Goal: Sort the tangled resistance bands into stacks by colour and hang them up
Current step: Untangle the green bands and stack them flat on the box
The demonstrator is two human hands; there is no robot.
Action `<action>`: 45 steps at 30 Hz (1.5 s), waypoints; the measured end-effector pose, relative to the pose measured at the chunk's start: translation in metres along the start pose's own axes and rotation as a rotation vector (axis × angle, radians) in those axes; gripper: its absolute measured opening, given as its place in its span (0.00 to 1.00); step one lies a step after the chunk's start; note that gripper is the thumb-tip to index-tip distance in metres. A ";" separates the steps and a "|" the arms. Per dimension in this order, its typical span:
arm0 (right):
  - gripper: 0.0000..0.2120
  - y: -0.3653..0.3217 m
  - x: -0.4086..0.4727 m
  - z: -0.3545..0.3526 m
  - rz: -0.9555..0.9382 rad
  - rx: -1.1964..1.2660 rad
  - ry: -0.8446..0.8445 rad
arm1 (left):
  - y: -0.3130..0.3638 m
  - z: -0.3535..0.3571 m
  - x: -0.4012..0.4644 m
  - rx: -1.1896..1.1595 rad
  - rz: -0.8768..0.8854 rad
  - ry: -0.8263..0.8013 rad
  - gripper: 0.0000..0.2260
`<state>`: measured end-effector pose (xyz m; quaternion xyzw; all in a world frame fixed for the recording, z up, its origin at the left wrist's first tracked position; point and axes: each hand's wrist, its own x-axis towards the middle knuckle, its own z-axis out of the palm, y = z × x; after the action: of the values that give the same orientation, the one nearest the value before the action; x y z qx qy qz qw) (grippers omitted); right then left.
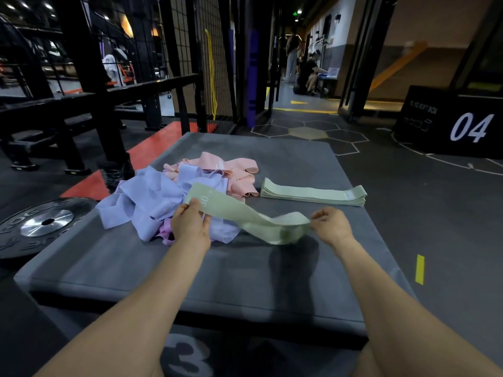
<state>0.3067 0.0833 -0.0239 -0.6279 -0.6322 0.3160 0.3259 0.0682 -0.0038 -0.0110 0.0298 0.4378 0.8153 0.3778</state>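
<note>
A pale green band (245, 214) marked "30" hangs stretched between my hands above the grey mat (190, 268). My left hand (190, 225) pinches its left end; my right hand (330, 225) pinches its right end. Behind my left hand lies a tangled heap of lilac bands (152, 197), with pink bands (234, 170) at its far side and a small purple band (167, 232) poking out near my wrist. A flat stack of green bands (313, 195) lies on the mat to the right of the heap.
A black weight plate (40, 224) leans at the mat's left edge. A black wire-grid rack (201, 58) with a yellow band (211, 74) hanging on it stands beyond the mat. A black box marked "04" (457, 126) sits at right. People stand far back in the corridor.
</note>
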 end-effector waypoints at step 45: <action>0.17 0.022 -0.003 -0.009 0.039 0.409 -0.220 | -0.019 0.010 0.012 0.077 -0.011 -0.082 0.06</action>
<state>0.3272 0.0810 -0.0366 -0.5226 -0.5743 0.5105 0.3693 0.0749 0.0169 -0.0223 0.0755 0.4531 0.7938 0.3986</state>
